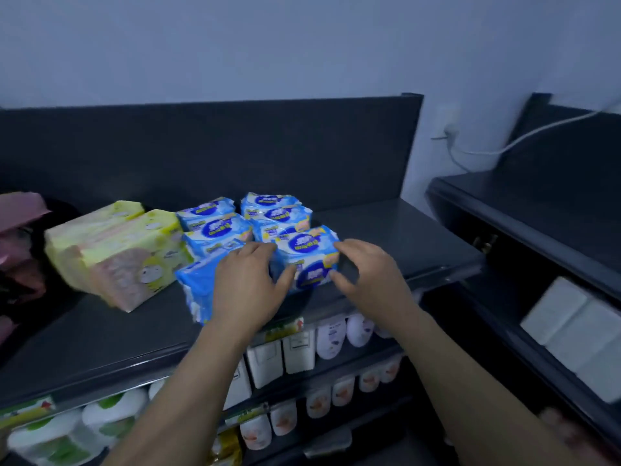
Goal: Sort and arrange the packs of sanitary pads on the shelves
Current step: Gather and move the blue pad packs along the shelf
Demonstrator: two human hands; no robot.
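Several blue-and-white packs of sanitary pads stand in two rows on the dark top shelf (403,237). My left hand (248,284) and my right hand (364,272) hold the front pack of the right row (311,255) from either side, thumbs curled round its lower edge. Another blue pack (196,287) lies tilted at the front of the left row, partly hidden under my left hand. To the left sit two yellow-and-pink packs (124,257), leaning against each other.
Pink packs (16,237) lie at the far left edge. Lower shelves hold white bottles (331,338) and green-and-white packs (57,435). A second dark shelf unit (524,210) stands to the right with white packs (571,324) below. A white cable (524,136) runs along the wall.
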